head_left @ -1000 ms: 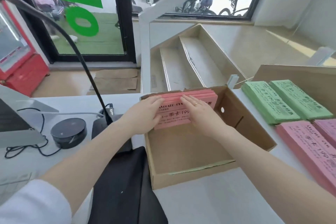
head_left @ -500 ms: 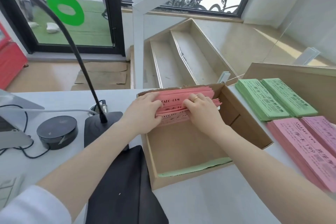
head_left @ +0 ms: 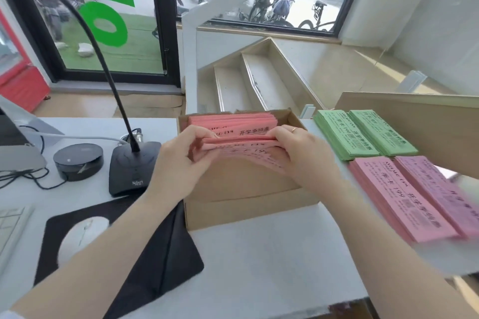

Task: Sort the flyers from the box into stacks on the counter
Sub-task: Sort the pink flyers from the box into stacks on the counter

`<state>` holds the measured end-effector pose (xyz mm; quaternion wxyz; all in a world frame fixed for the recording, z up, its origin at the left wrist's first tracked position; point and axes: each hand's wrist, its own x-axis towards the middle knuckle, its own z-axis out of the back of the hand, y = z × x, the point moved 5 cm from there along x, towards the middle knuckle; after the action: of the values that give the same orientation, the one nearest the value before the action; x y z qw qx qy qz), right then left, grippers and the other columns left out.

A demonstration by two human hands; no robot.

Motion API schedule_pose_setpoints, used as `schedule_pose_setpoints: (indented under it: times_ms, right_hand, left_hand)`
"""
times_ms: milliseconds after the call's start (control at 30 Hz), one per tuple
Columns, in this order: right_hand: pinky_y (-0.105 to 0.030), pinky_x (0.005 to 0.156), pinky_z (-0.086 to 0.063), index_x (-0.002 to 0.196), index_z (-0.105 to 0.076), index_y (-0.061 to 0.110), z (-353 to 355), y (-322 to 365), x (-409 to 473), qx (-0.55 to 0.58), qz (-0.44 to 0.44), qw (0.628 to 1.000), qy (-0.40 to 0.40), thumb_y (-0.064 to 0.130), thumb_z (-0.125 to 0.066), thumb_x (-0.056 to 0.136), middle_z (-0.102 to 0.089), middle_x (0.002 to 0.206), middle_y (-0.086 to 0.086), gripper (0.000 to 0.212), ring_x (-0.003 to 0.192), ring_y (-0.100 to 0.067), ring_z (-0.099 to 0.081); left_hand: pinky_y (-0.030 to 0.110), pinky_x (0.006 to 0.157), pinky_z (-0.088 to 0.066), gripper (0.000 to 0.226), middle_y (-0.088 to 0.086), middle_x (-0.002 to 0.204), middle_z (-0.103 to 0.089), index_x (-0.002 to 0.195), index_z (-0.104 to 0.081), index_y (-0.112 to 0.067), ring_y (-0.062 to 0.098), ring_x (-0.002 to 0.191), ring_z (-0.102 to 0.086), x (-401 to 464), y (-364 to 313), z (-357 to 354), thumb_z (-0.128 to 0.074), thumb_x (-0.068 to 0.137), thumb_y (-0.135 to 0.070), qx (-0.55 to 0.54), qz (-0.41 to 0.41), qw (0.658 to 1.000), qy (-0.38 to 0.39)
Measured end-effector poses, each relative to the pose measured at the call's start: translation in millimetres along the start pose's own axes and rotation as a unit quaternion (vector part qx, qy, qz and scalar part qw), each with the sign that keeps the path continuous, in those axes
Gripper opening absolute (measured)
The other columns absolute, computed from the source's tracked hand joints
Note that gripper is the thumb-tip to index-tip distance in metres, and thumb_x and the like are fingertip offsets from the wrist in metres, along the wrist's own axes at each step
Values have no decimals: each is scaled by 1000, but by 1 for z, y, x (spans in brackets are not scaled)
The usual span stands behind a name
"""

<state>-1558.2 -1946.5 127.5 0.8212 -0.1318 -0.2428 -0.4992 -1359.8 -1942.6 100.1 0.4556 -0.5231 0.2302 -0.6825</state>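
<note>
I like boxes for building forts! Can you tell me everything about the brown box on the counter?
The brown box is plain cardboard, open on top, sitting flat on the white counter. Pink flyers stand packed against its far wall; the near part looks empty. The left hand and right hand reach inside, gripping a bunch of those flyers. A black cloth touches its left side.

The cardboard box [head_left: 248, 204] sits mid-table [head_left: 259, 254] with a flyer bundle [head_left: 233, 124] standing in its far end. Right of it lie four flyer stacks [head_left: 388, 171], two behind two. Left stand a microphone base [head_left: 132, 166], a puck speaker [head_left: 77, 160], and nearer, a mouse [head_left: 83, 235] on its pad [head_left: 160, 261].
</note>
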Motion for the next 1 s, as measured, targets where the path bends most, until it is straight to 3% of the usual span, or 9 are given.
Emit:
schedule_pose_setpoints:
  times_ms: [67,200,333,467,600,733,800,900,1000]
  right_hand:
    - [-19,45,-32,83,-65,16,37,5,-20,-4,14,999,-38,27,-54,78,-67,76,5,17,62,-22,-61]
    - [-24,45,-39,82,-66,17,76,9,-69,40,35,999,2,22,-63,70,-67,73,4,13,57,-22,-59]
    - [-30,59,-42,97,-62,20,61,4,-115,63,15,984,167,24,-61,83,-65,89,4,14,79,-24,-60]
    - [-27,66,-36,109,-53,23,17,6,-157,49,-22,952,301,26,-52,89,-59,106,5,20,94,-19,-53]
    - [-27,65,-38,98,-58,22,11,-3,-177,109,-72,955,265,33,-62,83,-61,93,7,19,84,-16,-53]
    - [-24,71,-44,88,-66,14,21,-21,-194,227,-137,954,142,22,-74,75,-63,81,5,17,78,-15,-56]
    - [-20,75,-47,93,-64,19,21,-34,-206,307,-199,926,92,17,-76,74,-63,85,11,22,82,-11,-61]
    - [-21,77,-52,110,-53,28,10,-44,-224,474,-311,821,69,10,-73,77,-64,101,8,43,91,-10,-64]
    - [-21,73,-52,112,-55,19,-7,-38,-237,567,-380,727,81,2,-67,80,-67,103,1,38,94,-11,-65]
  left_hand:
    - [41,80,-51,30,8,87,-66,85,-59,-40,29,84,-61,-22,-23,-7,-71,77,-13,-95,37,995,16]
    - [36,79,-54,30,-20,86,-65,85,-59,-33,11,84,-64,-72,-57,-26,-71,76,-7,-120,58,991,25]
    - [38,74,-52,29,-15,79,-66,77,-59,-47,15,75,-61,-130,-54,-47,-66,69,-20,-121,132,984,20]
    - [52,82,-51,29,1,86,-69,81,-61,-38,26,87,-64,-182,-22,-63,-71,77,-11,-97,225,969,31]
    - [53,89,-48,25,2,87,-69,84,-60,-26,26,90,-63,-209,-16,-68,-67,82,-3,-127,267,955,22]
    - [48,94,-47,22,1,95,-70,91,-60,-21,24,98,-63,-210,-17,-69,-64,84,0,-148,277,949,22]
    - [45,93,-49,21,1,96,-70,92,-60,-20,21,98,-64,-208,-17,-70,-63,84,0,-147,273,950,31]
    - [41,91,-50,24,-1,95,-69,92,-59,-22,19,96,-63,-205,-14,-69,-62,85,0,-155,265,951,40]
    - [32,88,-50,26,-6,97,-66,98,-57,-28,13,97,-61,-204,-13,-74,-62,84,-6,-180,249,949,71]
